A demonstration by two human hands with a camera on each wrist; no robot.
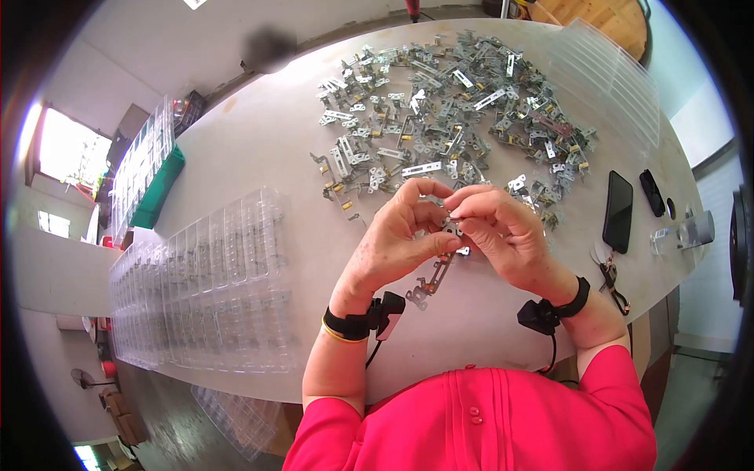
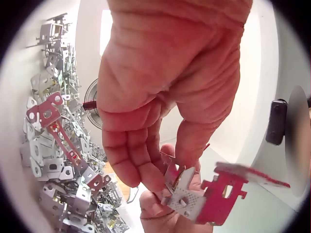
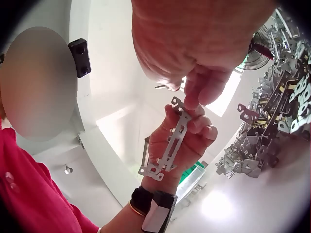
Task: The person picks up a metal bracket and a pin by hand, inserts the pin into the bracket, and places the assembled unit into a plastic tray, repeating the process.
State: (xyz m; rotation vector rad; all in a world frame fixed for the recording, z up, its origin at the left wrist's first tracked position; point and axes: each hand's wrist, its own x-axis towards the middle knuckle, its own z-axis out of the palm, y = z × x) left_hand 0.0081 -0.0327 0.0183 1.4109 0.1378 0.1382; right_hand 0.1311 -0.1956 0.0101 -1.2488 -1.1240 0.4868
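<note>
Pink buttoned top (image 1: 448,424); black wristbands (image 1: 351,325), cabled cameras (image 1: 387,315), yellow band (image 1: 343,338).

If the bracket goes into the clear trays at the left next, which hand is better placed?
Likely the left hand: it holds the metal bracket between thumb and fingers and is nearer those clear trays. The right hand also pinches the bracket, but lies farther from them.

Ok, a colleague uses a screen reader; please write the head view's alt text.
A person's left hand holds a slim silver metal bracket, the right hand pinching its end, above a pale table piled with similar brackets. Clear plastic trays lie at picture left, a black rectangular phone at right.
</note>
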